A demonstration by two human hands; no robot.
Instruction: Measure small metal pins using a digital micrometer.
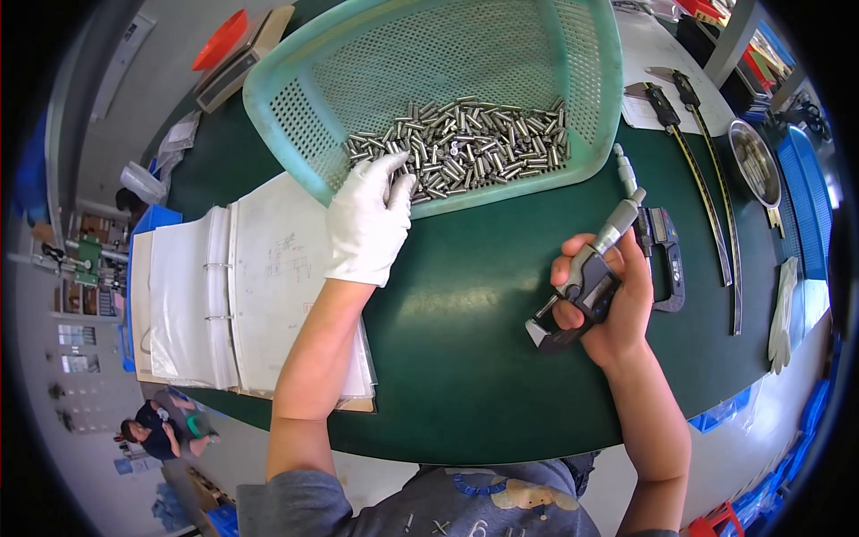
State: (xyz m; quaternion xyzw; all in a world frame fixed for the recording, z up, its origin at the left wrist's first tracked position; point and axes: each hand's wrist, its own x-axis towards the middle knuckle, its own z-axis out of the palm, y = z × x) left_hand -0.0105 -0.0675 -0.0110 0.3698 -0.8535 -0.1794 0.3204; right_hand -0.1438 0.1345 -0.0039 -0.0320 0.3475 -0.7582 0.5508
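Note:
My left hand, in a white glove, reaches over the near rim of a green plastic basket. Its fingertips are at a heap of short metal pins, with the thumb apart from the forefinger and no pin visible between them. My bare right hand is wrapped around a digital micrometer, tilted with its thimble up and to the right. Between the micrometer's measuring faces I see no part. A second micrometer lies on the table just beyond my right hand.
An open ring binder lies left on the green table. Two calipers, a metal bowl, a blue basket and a white glove are at right. A scale stands far left; another person sits beyond.

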